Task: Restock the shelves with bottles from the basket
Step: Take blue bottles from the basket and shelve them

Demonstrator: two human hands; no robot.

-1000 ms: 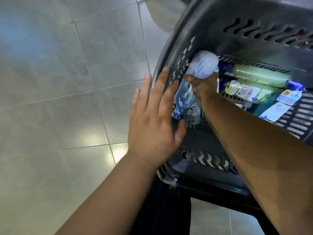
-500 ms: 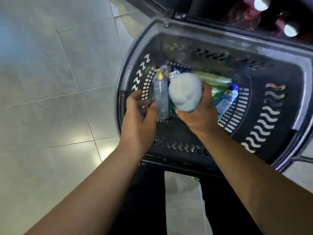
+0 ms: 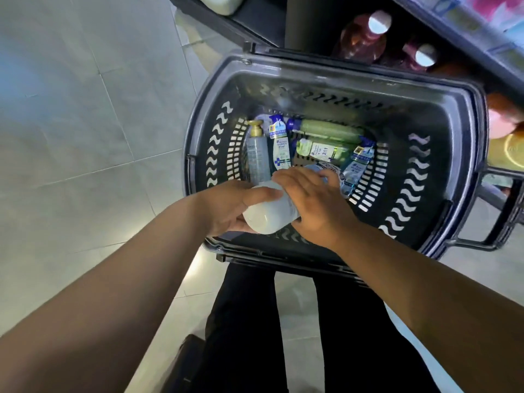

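Pale bottle (image 3: 269,215) gripped over basket (image 3: 465,154) near rim: left hand (image 3: 226,205) round base, right hand (image 3: 314,202) round body. Long axis near-left to far-right, twd shelf (image 3: 459,35).

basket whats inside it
In the basket: a gold-topped pump bottle, blue-and-white bottles and two green bottles. The left hand and right hand, gripping a pale bottle, cover the near floor.

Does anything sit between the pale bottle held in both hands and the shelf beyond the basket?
Nothing visible does. The left hand and right hand grip the pale bottle over the basket's near side. Only open air lies toward the shelf, where red bottles stand.
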